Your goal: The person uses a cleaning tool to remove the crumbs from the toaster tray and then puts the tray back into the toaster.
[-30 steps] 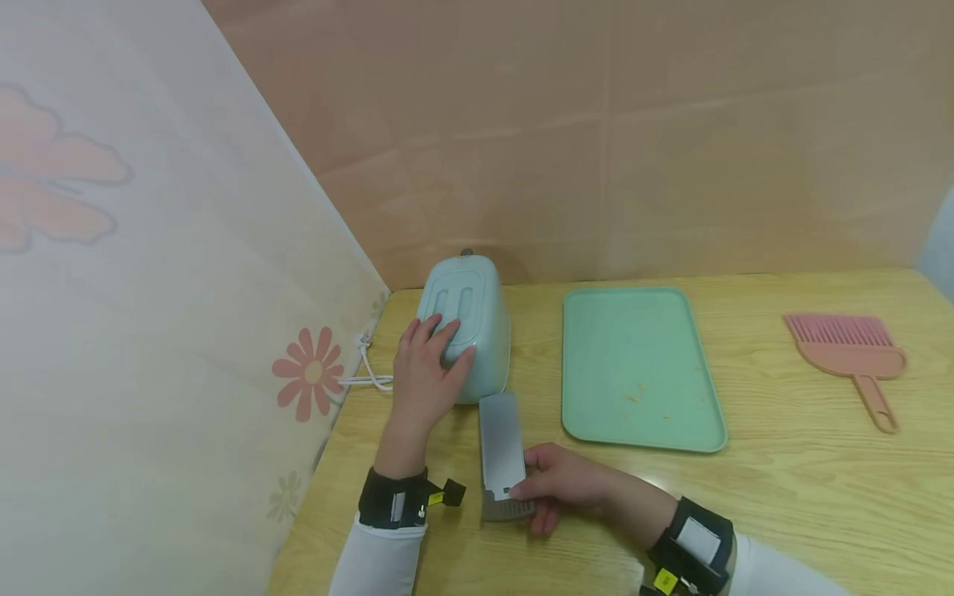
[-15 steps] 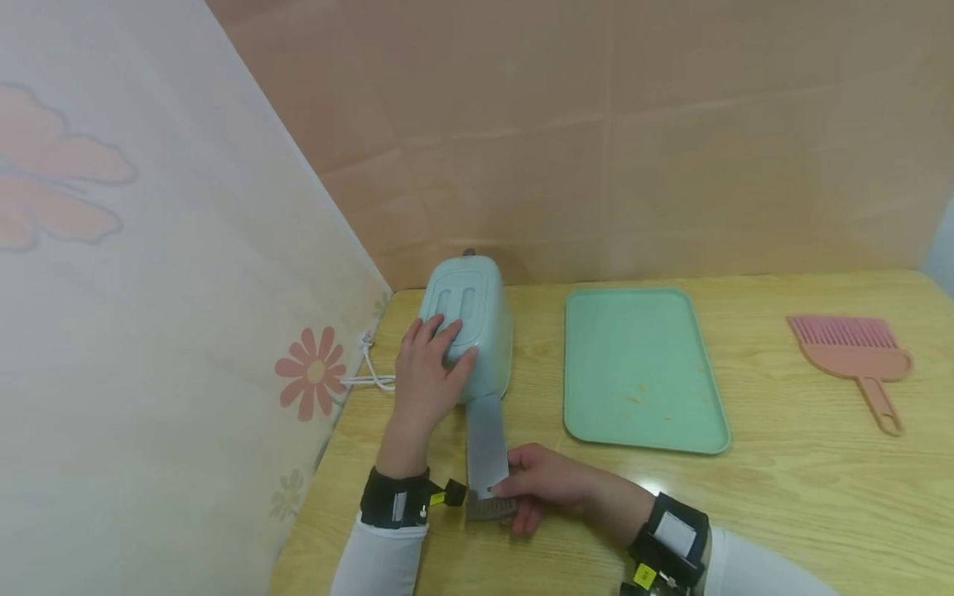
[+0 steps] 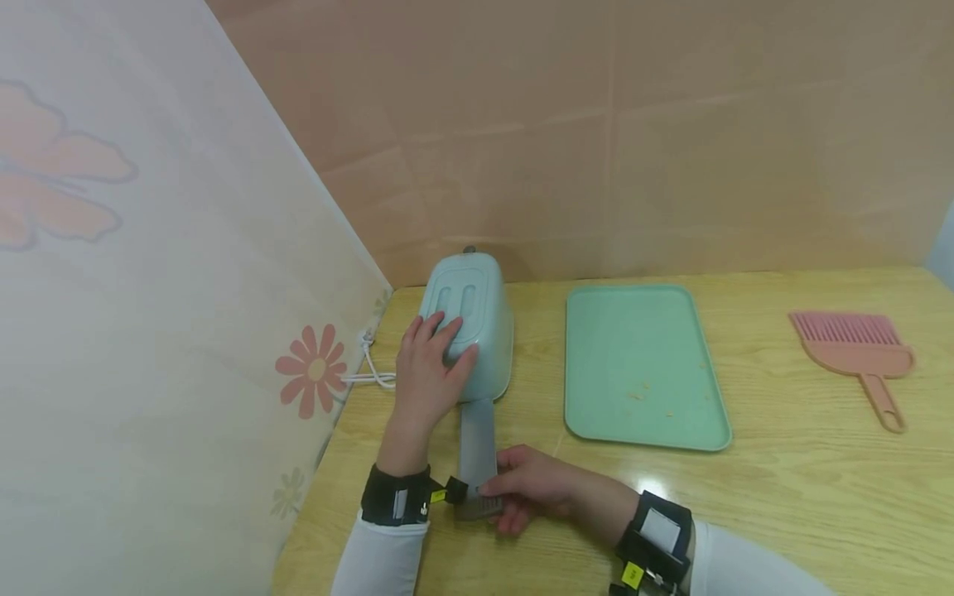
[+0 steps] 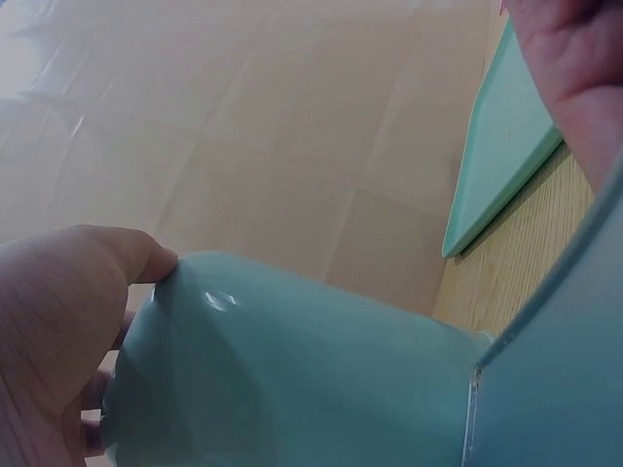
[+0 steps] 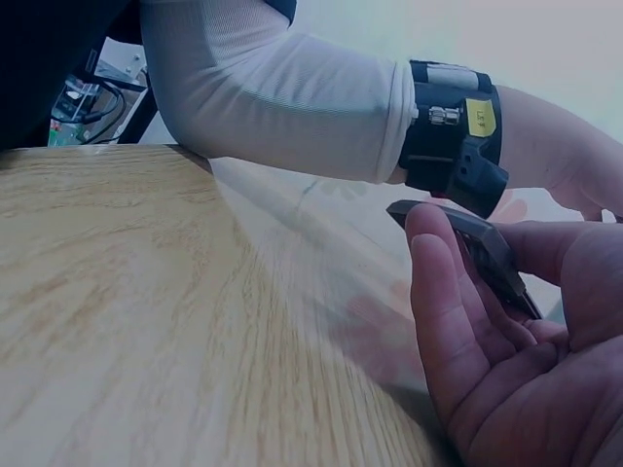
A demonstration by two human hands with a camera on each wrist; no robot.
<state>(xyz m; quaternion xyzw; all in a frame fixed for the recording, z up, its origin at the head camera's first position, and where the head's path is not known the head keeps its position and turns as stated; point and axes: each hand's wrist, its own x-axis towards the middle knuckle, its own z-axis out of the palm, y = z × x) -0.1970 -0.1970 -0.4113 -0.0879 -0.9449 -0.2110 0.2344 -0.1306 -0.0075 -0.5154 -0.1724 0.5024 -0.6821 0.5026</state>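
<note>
A pale blue-green toaster (image 3: 488, 331), its top marked by two long recesses, stands near the back left of the table. My left hand (image 3: 428, 377) rests on its top, fingers spread and thumb along the right side. In the left wrist view the left thumb (image 4: 146, 258) touches the toaster's edge. My right hand (image 3: 529, 484) pinches the near end of a long grey crumb tray (image 3: 477, 443) between thumb and fingers. The tray's far end meets the low near end of the toaster; whether it is inside cannot be told. The right wrist view shows the tray (image 5: 487, 253) tilted.
A mint-green serving tray (image 3: 633, 356) with a few crumbs lies right of the toaster. Farther right is a pink brush (image 3: 857, 356). A white cord (image 3: 376, 372) runs beside the toaster by the flowered left wall (image 3: 186, 331).
My right hand has moved left with the crumb tray, bringing it in line with the toaster's near end, and the tray has tilted. My left hand has stayed on the toaster.
</note>
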